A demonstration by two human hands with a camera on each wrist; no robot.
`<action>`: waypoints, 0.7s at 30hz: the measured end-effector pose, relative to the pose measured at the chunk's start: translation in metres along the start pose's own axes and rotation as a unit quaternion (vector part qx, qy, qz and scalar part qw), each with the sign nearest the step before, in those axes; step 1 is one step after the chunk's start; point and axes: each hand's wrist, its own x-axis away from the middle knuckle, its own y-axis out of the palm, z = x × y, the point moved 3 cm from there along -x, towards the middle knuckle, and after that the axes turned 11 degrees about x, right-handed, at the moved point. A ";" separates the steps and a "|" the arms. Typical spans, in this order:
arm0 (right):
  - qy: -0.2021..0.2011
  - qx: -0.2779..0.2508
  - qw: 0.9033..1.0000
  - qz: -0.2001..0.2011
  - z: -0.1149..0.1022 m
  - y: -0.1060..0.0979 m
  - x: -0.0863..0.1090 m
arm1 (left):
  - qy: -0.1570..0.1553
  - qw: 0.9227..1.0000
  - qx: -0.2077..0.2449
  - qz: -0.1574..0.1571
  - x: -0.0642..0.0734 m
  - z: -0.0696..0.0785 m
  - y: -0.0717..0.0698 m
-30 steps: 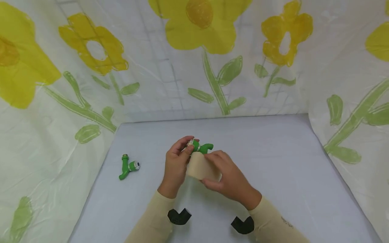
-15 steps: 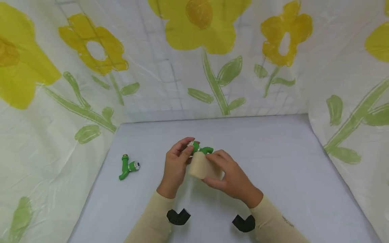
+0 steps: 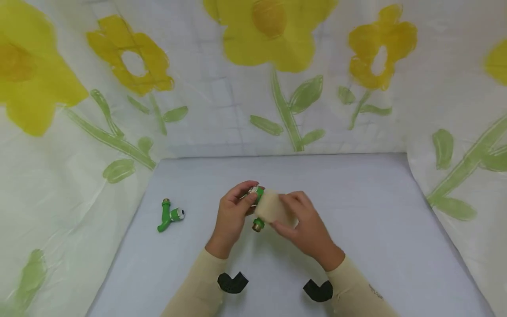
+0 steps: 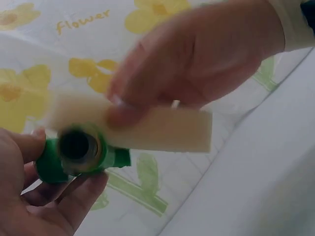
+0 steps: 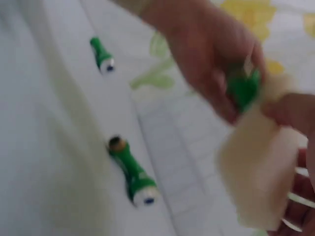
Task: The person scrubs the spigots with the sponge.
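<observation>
Held tap: a green tap (image 4: 101,155) is sitting off the table near the middle of the scene, its handle end pointing far and its brass-coloured end pointing near.
Left hand: the left hand (image 3: 233,209) is curling thumb and fingers round the tap at its handle end, leaving the brass end free.
Right hand: the right hand (image 3: 306,222) is pinching a pale block (image 3: 269,208), thumb on the near side and fingers on the far side; its grip is spanning the block's width.
Block on tap: the block is covering the tap's middle in the head view and is appearing to be touching it; blur is hiding the exact contact.
Spare tap: another green tap (image 3: 169,215) is lying untouched on the left of the table (image 3: 376,211).
Extra tap: the right wrist view is showing a further green tap (image 5: 132,169); I cannot tell its place in the head view.
Working it well: rubbing the block over the tap is seemingly calling for a firm left grip, light even pressure and turning the tap to reach each curve.
Watch point: the brass rim is possibly snagging a soft block, and pushing hard is risking twisting the tap loose.
</observation>
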 end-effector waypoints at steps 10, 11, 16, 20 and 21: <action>-0.039 -0.014 0.999 -0.019 -0.012 -0.001 0.001 | 0.011 1.000 0.021 0.004 -0.002 0.001 -0.002; -0.039 -0.011 0.999 -0.016 -0.011 -0.001 0.000 | 0.011 1.000 0.023 -0.001 -0.002 0.001 -0.002; 0.061 0.028 0.997 0.046 0.011 -0.007 0.000 | 0.004 0.999 0.025 -0.027 -0.001 0.001 0.003; 0.026 0.013 0.999 0.018 0.001 -0.001 0.004 | 0.006 1.000 0.013 -0.003 -0.001 -0.001 0.001; 0.000 0.004 1.000 0.003 -0.004 0.001 0.005 | 0.007 1.000 0.013 0.005 -0.001 -0.001 0.001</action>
